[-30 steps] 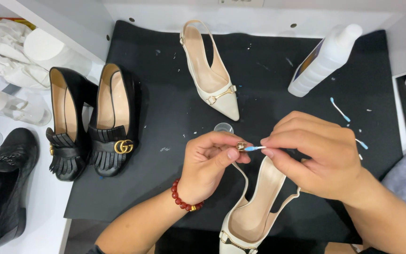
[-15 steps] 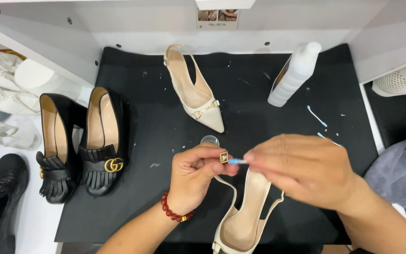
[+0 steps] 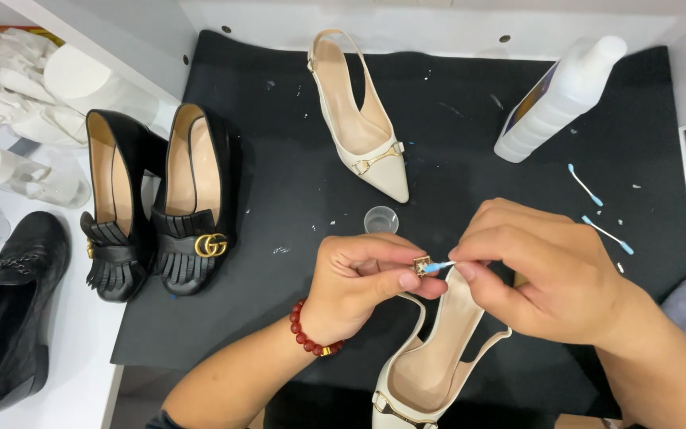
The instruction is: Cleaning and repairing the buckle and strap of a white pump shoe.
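Note:
My left hand (image 3: 359, 282) pinches the gold buckle (image 3: 422, 264) on the strap of a cream slingback shoe (image 3: 430, 365) that lies toe toward me on the black mat (image 3: 279, 183). My right hand (image 3: 545, 270) holds a blue-tipped cotton swab (image 3: 438, 267) with its tip against that buckle. A red bead bracelet circles my left wrist. The matching cream slingback shoe (image 3: 363, 127) lies further back on the mat. A small clear cap (image 3: 380, 218) stands just beyond my hands.
A white plastic bottle (image 3: 557, 99) lies at the back right, with two used swabs (image 3: 597, 210) on the mat near it. A pair of black fringed pumps (image 3: 160, 199) stands at the mat's left edge. Another black shoe (image 3: 9, 310), a spray bottle (image 3: 9, 171) and white cloths (image 3: 9, 79) lie further left.
The view has shifted slightly. Both hands stay closed on the buckle and swab, with only small movement of the swab tip at the buckle.

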